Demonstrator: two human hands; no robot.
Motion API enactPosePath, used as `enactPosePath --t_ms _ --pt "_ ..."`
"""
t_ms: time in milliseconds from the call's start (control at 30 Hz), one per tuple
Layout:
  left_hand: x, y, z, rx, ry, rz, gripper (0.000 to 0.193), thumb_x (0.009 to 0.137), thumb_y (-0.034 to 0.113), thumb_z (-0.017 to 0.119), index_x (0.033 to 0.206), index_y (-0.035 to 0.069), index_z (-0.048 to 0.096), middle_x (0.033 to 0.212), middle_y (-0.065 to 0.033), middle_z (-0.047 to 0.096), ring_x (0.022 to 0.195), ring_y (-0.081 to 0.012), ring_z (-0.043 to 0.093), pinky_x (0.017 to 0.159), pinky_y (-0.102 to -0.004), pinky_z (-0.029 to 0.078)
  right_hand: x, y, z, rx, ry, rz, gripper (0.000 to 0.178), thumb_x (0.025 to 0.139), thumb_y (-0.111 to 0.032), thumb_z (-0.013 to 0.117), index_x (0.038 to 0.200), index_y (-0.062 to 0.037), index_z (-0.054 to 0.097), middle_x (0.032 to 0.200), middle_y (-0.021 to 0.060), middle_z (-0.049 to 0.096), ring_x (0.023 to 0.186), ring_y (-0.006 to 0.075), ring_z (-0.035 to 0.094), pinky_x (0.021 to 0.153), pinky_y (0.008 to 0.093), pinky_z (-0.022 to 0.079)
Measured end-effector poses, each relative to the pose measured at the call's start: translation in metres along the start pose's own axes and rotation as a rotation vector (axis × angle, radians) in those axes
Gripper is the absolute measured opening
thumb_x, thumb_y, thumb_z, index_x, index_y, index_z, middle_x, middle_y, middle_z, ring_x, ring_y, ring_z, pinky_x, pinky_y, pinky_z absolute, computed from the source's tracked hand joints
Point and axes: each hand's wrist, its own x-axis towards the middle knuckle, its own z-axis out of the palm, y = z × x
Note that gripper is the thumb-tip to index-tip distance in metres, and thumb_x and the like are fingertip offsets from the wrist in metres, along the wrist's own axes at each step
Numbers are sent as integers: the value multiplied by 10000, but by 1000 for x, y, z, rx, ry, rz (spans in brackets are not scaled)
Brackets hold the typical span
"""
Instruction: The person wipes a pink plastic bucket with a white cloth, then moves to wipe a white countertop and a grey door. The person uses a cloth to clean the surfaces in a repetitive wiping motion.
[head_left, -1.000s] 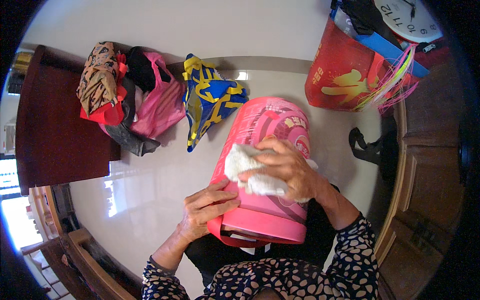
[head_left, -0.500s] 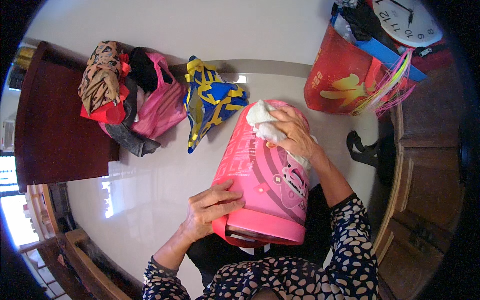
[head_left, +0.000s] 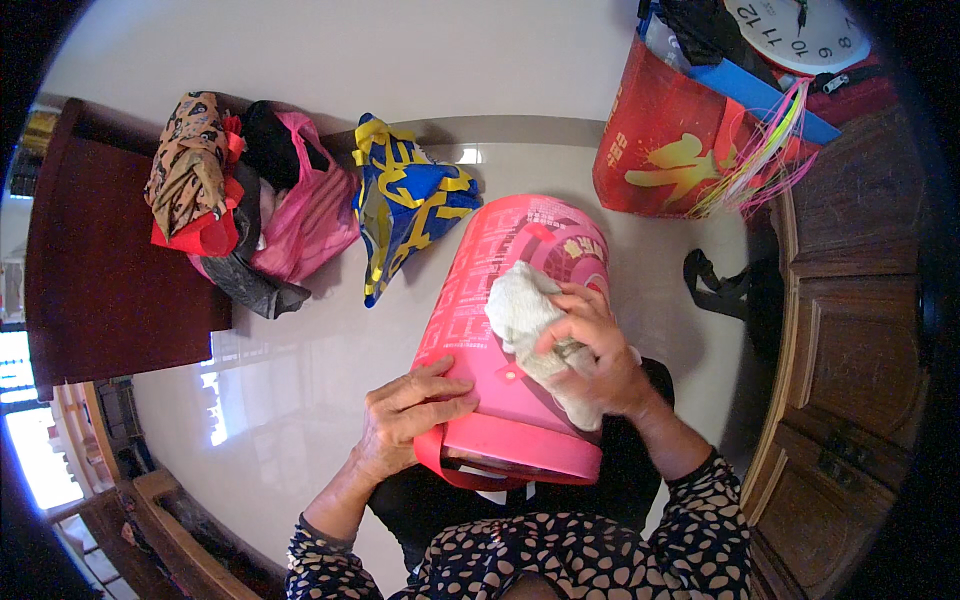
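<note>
A pink cylindrical bucket (head_left: 465, 345) with printed pictures and a red strap (head_left: 430, 455) lies tilted against my lap, one rim toward me. My left hand (head_left: 412, 412) grips its lower left side near that rim, fingers stretched over the printed surface; the thumb is hidden. In my right hand (head_left: 600, 355) is a bunched white cloth (head_left: 525, 305), pressed on the bucket's upper face around its middle. Part of the cloth hangs below the fingers toward the near rim, and some of the bucket's print is covered by it.
Beyond the bucket lie a blue and yellow bag (head_left: 405, 205) and a pink plastic bag (head_left: 315, 205). A dark red cabinet (head_left: 120, 260) stands left. At the right are a full red bag (head_left: 650, 140), a wall clock (head_left: 800, 35), a black strap (head_left: 715, 285) and a wooden door (head_left: 840, 340).
My right hand has slid the white cloth from the bucket's far end down toward its middle, nearer to me. My left hand keeps its place on the bucket. The whole view has shifted slightly.
</note>
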Motion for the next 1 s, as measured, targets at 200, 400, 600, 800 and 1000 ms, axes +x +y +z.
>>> enactPosePath --t_ms 200,400,600,800,1000 --pt "-3 -2 -1 -4 9 -10 374 630 200 770 986 97 724 1008 -85 689 970 -285 670 933 -447 526 16 -3 19 -389 215 -129 621 697 -197 725 1289 -118 558 1229 113 550 1118 341 484 954 459 358" --pt "1 -4 -2 -42 34 1 379 625 213 787 975 81 727 1000 -93 688 953 -268 673 950 -454 516 51 64 0 -407 456 -46 475 750 -97 634 1221 -158 628 1276 128 542 1148 357 488 973 437 368" --pt "0 -8 -1 -80 67 -11 365 632 217 789 961 70 727 997 -96 686 959 -269 672 960 -456 509 42 47 -4 -314 233 -61 463 725 -20 605 1162 -160 669 1238 108 602 1092 276 530 953 389 396" --pt "-5 -9 -2 -37 45 -23 382 620 224 787 973 90 727 1005 -89 683 991 -305 660 899 -423 537 18 -19 9 -38 -74 -459 491 667 -66 635 1131 -217 688 1172 27 634 979 272 545 850 390 445" --pt "2 0 -3 52 15 -1 378 617 212 756 984 125 729 1024 -35 682 1000 -279 634 798 -363 556 43 -4 13 -316 11 -379 427 682 -112 637 1091 -217 701 1139 25 645 949 266 552 813 404 460"
